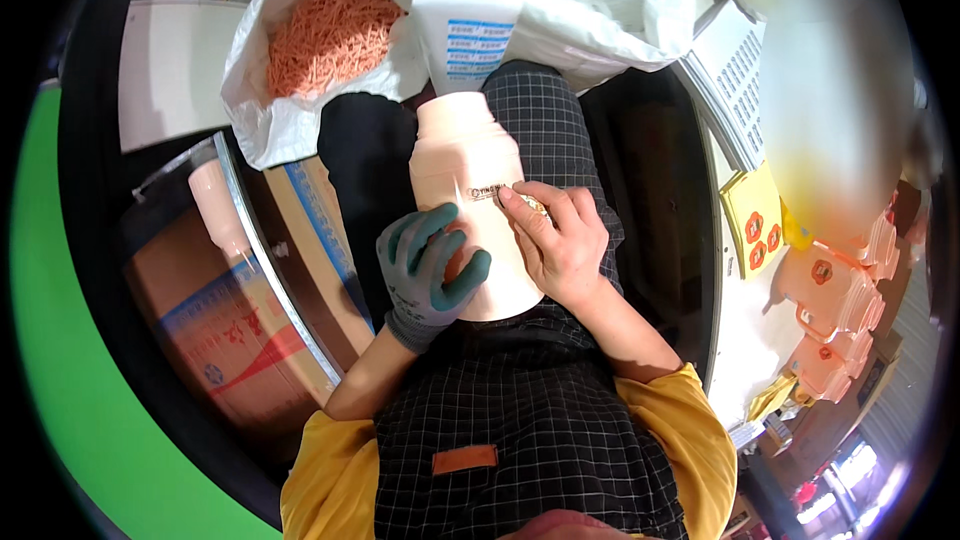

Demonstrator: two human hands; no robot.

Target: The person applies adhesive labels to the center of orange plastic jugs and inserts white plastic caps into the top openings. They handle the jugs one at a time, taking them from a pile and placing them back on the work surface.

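Here, fingers (466,280) of two hands (420,265) (573,245) touch one bottle (497,250)

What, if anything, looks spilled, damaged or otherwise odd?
Nothing looks clearly spilled or damaged; the pink shreds sit inside their white bag. One mild oddity: on the pale pink container, the left hand wears a glove while the right hand is bare.

Cartons (235,345) and a sack (250,105) of shreds (332,35) suggest a workshop.

Jar (468,155): on lap (545,100), left hand (425,270) at its left, right hand (565,237) at its right. Far left: sack (247,65), shreds (335,35) inside. Left: carton (235,350). Right: tabletop (738,325), boxes (825,290) farther right.
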